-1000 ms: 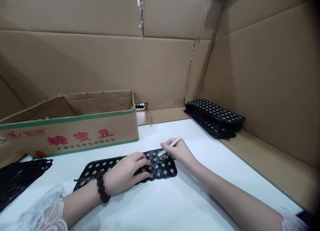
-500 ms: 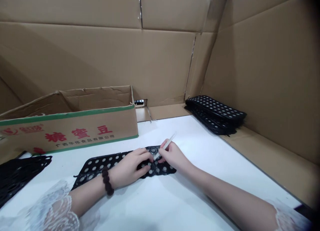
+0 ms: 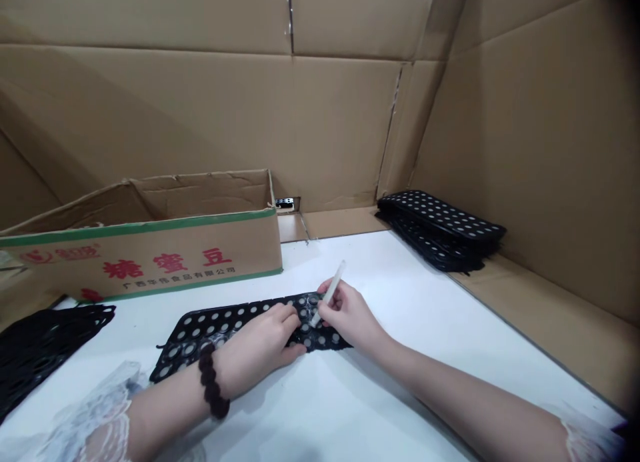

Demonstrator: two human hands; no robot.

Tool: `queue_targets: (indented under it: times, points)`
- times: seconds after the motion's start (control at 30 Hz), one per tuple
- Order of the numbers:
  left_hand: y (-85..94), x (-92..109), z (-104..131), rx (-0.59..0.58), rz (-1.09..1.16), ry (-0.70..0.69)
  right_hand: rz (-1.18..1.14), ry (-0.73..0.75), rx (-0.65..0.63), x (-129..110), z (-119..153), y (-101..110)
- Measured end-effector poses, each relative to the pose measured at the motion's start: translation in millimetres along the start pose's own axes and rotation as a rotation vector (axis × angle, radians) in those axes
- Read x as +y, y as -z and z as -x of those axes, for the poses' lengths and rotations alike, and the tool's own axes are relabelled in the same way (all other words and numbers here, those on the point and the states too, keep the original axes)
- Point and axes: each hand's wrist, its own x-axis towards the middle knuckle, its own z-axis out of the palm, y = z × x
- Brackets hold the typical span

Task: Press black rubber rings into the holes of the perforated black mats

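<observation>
A black strip covered in rows of pale round dots lies flat on the white table, slanting from lower left toward the middle. Resting on it is my left hand, its fingers bent and lying on the strip with the thumb apart at the near edge; no object shows in it. My right hand pinches a thin whitish pen-like stick near its lower part. The stick's lower end touches or nearly touches the strip just right of my left fingers. Some clear shiny material shows around the dots there.
A cardboard box with green edges and red lettering stands at the back left. Black netted material lies at the left edge. More dotted strips are piled in a stack at the back right. Cardboard walls enclose the table.
My left hand has drawn slightly left and down, away from the stick's tip. The stick in my right hand now stands steeper. The whole view has shifted a little.
</observation>
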Motion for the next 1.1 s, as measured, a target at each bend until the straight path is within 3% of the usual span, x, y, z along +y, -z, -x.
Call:
queue_targets:
  times: [0.1,0.2,0.4,0.57,0.7,0.8,0.87,0.93,1.1]
  points:
    - [-1.4,4.3,-0.4,-0.019,-0.145,-0.019,-0.015,0.055,-0.002,-3.2,3.0,-2.4]
    - [0.0,1.0,-2.4,-0.016,-0.219,-0.123,-0.006,0.075,-0.026,-3.8,3.3,-2.1]
    - [0.6,6.2,-2.8,0.009,-0.242,-0.089,0.007,0.047,-0.026,2.3,-0.7,-0.6]
    - [-15.4,5.6,-3.7,0.098,-0.437,-0.174,0.037,0.012,0.002,2.3,-1.0,-2.5]
    - [-10.4,-0.2,-7.0,0.068,-0.413,-0.228,0.074,-0.013,0.034,1.1,-1.6,-4.2]
    - [-3.0,6.7,-7.9,0.033,-0.369,-0.141,0.088,-0.002,0.059,0.6,-1.9,-5.2]
    - [-2.7,12.6,-8.4,0.053,-0.376,-0.024,0.099,-0.006,0.075,0.6,-2.5,-5.7]
    - [-5.4,14.0,-9.0,0.078,-0.388,0.006,0.112,-0.024,0.087,0.6,-3.3,-6.0]
    - [-9.1,2.1,-10.0,0.065,-0.487,-0.252,0.12,-0.04,0.095,1.8,-5.0,-6.5]
